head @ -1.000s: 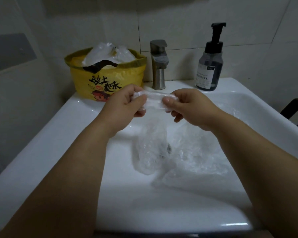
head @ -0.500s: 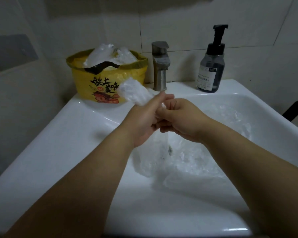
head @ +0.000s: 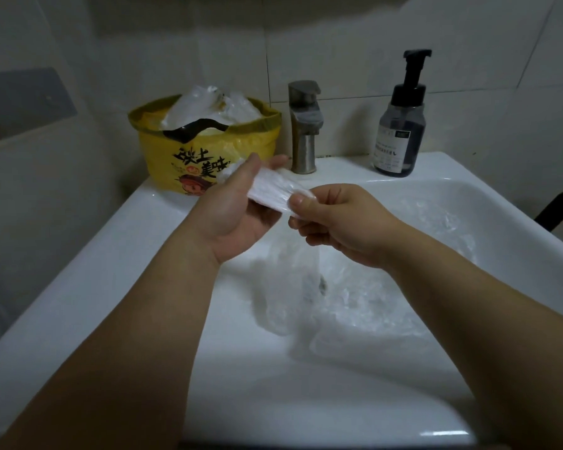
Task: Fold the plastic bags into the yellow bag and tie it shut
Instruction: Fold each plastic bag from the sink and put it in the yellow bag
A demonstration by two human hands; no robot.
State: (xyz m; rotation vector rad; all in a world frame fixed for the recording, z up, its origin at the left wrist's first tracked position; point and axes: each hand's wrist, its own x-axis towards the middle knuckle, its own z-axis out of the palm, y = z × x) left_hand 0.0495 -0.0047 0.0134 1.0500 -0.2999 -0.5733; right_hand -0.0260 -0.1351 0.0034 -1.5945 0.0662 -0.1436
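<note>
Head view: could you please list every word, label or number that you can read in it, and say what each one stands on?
"碳上美味": large black characters on the front of the yellow bag; the first character is not quite certain.
Small print on the red mark below those characters: too small to read.
Label on the bottle: several lines of print, too small and blurred to read.
No other text shows.
</note>
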